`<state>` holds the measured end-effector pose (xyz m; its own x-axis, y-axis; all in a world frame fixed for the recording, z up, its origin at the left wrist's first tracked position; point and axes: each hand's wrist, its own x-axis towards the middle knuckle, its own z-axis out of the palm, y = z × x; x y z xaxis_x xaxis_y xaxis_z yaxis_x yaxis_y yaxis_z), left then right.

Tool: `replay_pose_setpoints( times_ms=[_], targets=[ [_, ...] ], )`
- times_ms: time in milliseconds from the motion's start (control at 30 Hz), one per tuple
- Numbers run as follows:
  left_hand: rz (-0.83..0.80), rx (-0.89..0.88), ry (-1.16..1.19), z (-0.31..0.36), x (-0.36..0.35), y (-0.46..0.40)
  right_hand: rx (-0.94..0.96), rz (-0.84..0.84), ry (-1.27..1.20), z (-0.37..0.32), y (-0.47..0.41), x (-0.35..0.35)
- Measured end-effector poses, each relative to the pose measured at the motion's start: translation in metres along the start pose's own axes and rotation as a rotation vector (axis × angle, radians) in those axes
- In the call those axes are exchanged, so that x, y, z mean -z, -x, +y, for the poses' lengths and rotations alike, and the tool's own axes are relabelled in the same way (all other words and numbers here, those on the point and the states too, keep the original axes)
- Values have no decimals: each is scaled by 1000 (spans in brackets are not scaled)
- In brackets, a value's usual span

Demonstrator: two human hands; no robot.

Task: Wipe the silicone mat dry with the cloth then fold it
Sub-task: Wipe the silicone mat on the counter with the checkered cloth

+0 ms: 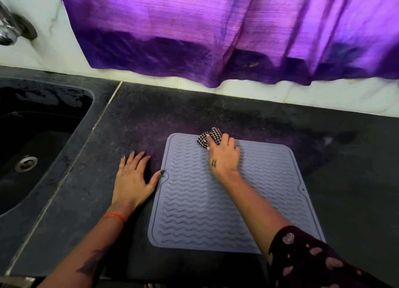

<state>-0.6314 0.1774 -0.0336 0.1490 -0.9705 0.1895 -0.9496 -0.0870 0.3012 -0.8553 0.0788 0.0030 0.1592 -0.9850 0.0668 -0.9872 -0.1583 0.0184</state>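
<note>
silicone mat (216,192) lies flat at frame centre on the dark counter (133,119). right hand (224,156) presses the bunched checked cloth (210,137) at its upper edge; left hand (131,177), fingers spread, pins the left rim. best wiped in overlapping strokes along the ridges.

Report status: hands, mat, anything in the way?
Right hand presses checked cloth on mat's far edge. Left hand flat on counter, thumb touching mat. Mat unfolded. Nothing obstructing.
</note>
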Motion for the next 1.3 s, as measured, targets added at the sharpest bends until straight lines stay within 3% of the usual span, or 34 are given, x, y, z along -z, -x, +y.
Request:
replay_pose_setpoints(
  times_ms=[633, 767, 933, 1067, 1300],
  targets=[
    [-6, -5, -36, 2, 1, -1, -500, 71, -11, 193, 32, 0],
    [-3, -7, -37, 2, 1, -1, -521, 165, -262, 145, 31, 21],
    [-3, -3, -29, 2, 1, 0, -168, 89, -429, 5, 42, 25],
    [-8, 1, -29, 1, 0, -1, 159, 3, -279, -76, 47, 13],
    [-5, -5, -18, -2, -1, -1, 119, -24, -87, -66, 40, 2]
  ],
)
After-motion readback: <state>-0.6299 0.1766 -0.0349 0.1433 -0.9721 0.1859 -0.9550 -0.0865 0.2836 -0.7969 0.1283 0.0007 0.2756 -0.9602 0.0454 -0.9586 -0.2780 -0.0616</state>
